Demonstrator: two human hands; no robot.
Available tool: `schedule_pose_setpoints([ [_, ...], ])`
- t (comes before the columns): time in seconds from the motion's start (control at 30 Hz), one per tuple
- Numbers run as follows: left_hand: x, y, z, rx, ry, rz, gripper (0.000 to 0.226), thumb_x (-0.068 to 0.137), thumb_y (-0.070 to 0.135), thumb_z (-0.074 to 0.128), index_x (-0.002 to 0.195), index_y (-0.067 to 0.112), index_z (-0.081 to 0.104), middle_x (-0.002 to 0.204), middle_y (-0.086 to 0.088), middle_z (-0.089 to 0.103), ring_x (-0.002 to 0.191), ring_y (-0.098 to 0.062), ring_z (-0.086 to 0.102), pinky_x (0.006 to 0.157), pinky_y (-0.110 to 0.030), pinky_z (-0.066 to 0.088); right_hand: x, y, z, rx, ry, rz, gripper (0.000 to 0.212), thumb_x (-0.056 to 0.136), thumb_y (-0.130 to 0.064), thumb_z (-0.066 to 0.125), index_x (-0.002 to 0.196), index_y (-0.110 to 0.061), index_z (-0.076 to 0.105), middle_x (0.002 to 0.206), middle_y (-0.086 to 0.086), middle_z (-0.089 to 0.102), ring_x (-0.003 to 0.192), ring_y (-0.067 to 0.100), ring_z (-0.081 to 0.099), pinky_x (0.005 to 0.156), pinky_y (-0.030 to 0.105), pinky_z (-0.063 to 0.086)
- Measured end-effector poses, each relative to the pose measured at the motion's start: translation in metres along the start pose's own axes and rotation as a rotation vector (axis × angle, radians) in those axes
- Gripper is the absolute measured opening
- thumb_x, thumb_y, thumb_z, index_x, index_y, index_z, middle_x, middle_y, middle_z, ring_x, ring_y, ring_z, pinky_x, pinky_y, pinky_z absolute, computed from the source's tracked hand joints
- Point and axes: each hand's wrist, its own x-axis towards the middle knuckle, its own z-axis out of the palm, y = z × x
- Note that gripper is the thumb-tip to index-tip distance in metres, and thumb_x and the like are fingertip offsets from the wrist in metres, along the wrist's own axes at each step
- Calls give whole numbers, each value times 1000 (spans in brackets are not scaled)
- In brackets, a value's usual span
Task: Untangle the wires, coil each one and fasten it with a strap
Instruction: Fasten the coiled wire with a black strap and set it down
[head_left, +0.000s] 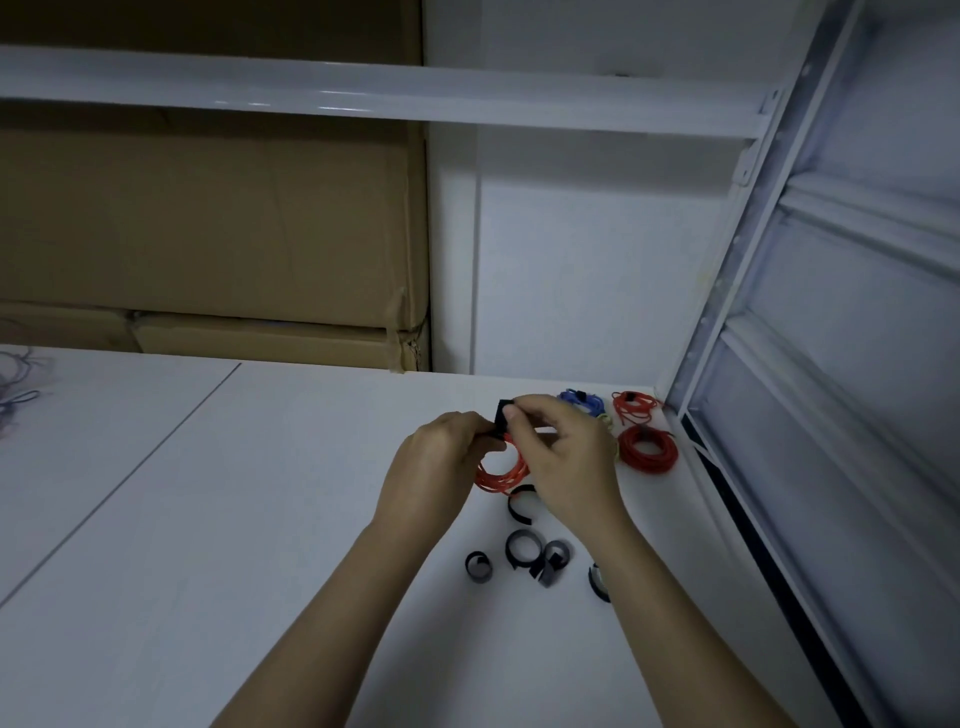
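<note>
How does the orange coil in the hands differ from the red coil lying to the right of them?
The orange coil is held above the table by both hands, left hand and right hand; the red coil lies flat, untouched. A black strap is being wrapped on the orange coil; the red coil looks already fastened. The orange one is partly hidden by the hands, the red one in full view. Both are round wire coils.

Storeroom or stockroom. Evidence: stacked cardboard cartons (208, 234) against the rear wall, well beyond the fingers; white bolt-hole metal shelving frame (727, 291) to their right; plain white bench (208, 519) beneath them.
</note>
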Motion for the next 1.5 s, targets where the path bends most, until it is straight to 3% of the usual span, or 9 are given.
schedule_pose_setpoints([
  [0.13, 6, 1, -6, -46, -25, -87, 11, 89, 12, 63, 92, 14, 74, 83, 3, 71, 74, -11, 61, 62, -15, 43, -7, 0, 1, -44, -35, -140, 14, 91, -13, 59, 94, -8, 72, 91, -5, 68, 86, 9, 63, 75, 31, 55],
  [0.37, 16, 2, -13, -315, -105, -231, 12, 81, 16, 74, 73, 21, 68, 63, 7, 69, 60, -6, 67, 65, -21, 55, -4, 3, -5, -78, -79, -219, 16, 91, -10, 54, 91, -4, 69, 93, -5, 62, 89, 7, 58, 74, 32, 54],
  [0.57, 21, -1, -22, -584, -208, -341, 5, 77, 9, 78, 74, 8, 74, 68, -7, 72, 65, -22, 72, 63, -24, 57, 0, 1, -12, 15, -172, -193, 15, 90, -6, 55, 93, -6, 70, 95, -13, 60, 92, 0, 58, 73, 22, 53],
  [0.8, 23, -3, -31, -804, -321, -344, 14, 87, -5, 60, 88, -2, 73, 84, -12, 75, 78, -20, 73, 66, -20, 55, 9, -1, -20, 20, -201, -224, 19, 88, 8, 56, 93, -3, 71, 95, -7, 65, 93, 3, 62, 79, 22, 54],
  [0.97, 24, -4, -39, -957, -367, -395, 19, 90, 7, 60, 82, 9, 77, 91, -14, 75, 86, -21, 72, 71, -21, 55, 13, -5, -18, -12, -136, -253, 20, 85, 8, 57, 90, -4, 73, 91, -1, 68, 91, 8, 64, 83, 26, 53],
  [1.1, 25, -4, -38, -797, -334, -351, 11, 81, 7, 73, 89, -1, 70, 84, -10, 75, 81, -19, 73, 69, -20, 55, 11, -11, -15, 14, -111, -187, 25, 86, 6, 62, 99, -12, 73, 89, -4, 69, 85, 7, 66, 75, 24, 54],
  [1.2, 27, 0, -36, -453, -246, -242, 15, 79, 13, 77, 86, 3, 68, 79, -3, 73, 73, -13, 71, 66, -24, 57, 10, -15, -11, 127, -90, -14, 39, 86, 2, 65, 112, -27, 64, 85, -10, 72, 86, 2, 66, 74, 9, 48],
  [1.3, 26, 4, -31, -120, -182, -69, 15, 82, 20, 74, 87, 11, 64, 77, 5, 68, 69, -5, 65, 60, -20, 54, 11, -16, -8, 200, -43, 73, 43, 85, 1, 67, 112, -32, 61, 82, -8, 73, 83, 3, 68, 75, 8, 47],
  [1.5, 25, 3, -20, -80, -111, -71, 20, 84, 27, 71, 87, 18, 53, 78, 9, 63, 69, -10, 64, 54, -19, 44, 13, -17, -8, 223, -18, 106, 45, 83, -2, 69, 109, -37, 60, 81, -10, 73, 87, 6, 68, 81, 14, 49],
])
